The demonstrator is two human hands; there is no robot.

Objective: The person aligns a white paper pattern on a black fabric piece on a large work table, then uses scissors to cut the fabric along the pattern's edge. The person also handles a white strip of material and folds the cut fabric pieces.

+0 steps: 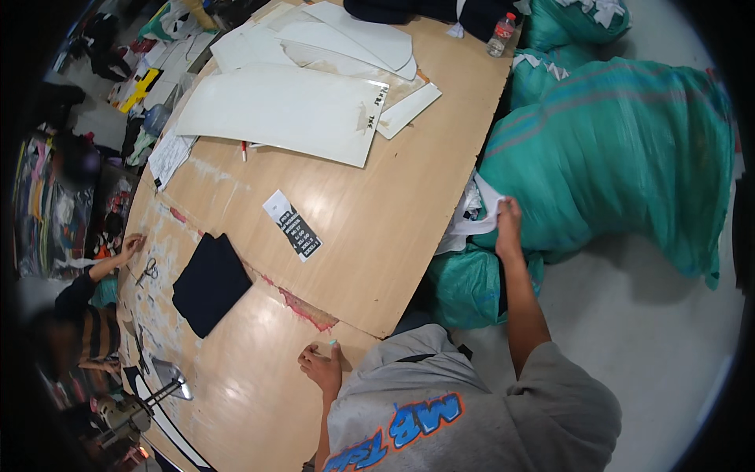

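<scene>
At the right, my right hand (510,224) is closed on the edge of a white cloth (486,211), stretched a little up out of a green woven sack (464,287) beside the table. My left hand (321,368) rests at the near part of the wooden table (370,275), fingers loosely curled and thumb apart. A small pale teal bit (333,342) shows at its thumb tip; I cannot tell what it is. Left of that hand lies a folded dark navy cloth (211,285). A black-and-white printed card (292,226) lies farther up the tabletop.
Large white pattern boards (283,110) are piled at the far side, near a red-capped bottle (500,35). A bulging green sack (605,149) stands against the table's right edge. At the left are scissors (148,271), a sewing machine (118,417) and another person's hand (132,245).
</scene>
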